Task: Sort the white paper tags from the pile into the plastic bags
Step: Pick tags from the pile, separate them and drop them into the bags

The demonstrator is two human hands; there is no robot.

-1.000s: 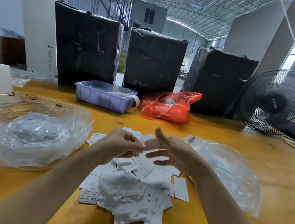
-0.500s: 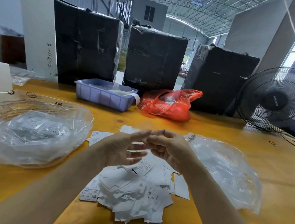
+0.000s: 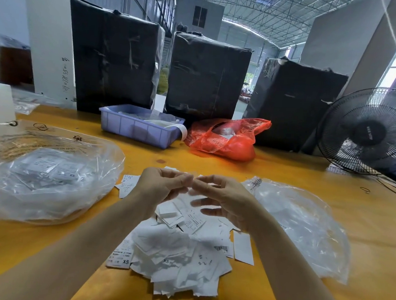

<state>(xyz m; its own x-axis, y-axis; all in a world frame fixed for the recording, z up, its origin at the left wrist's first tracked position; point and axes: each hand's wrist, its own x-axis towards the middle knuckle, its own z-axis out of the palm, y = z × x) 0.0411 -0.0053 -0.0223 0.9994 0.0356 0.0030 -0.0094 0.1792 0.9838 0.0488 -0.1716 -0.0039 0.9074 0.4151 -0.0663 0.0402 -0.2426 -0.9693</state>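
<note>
1. Tag pile (image 3: 174, 254) lies on the yellow table (image 3: 285, 175), between the two clear bags (image 3: 48, 176) (image 3: 305, 224).
2. Left hand (image 3: 161, 184) and right hand (image 3: 224, 199) meet fingertip to fingertip above the pile; fingers curled, blurred; grasp cannot be told.

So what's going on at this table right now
A person is sorting a pile of white paper tags on a yellow table. The left hand and right hand are raised just above the pile with fingertips meeting; whether a tag is pinched between them is too blurred to tell. A clear plastic bag on the left already holds tags marked XS, and a second clear bag lies on the right with white tags inside. Most of the pile is still unsorted.
</note>
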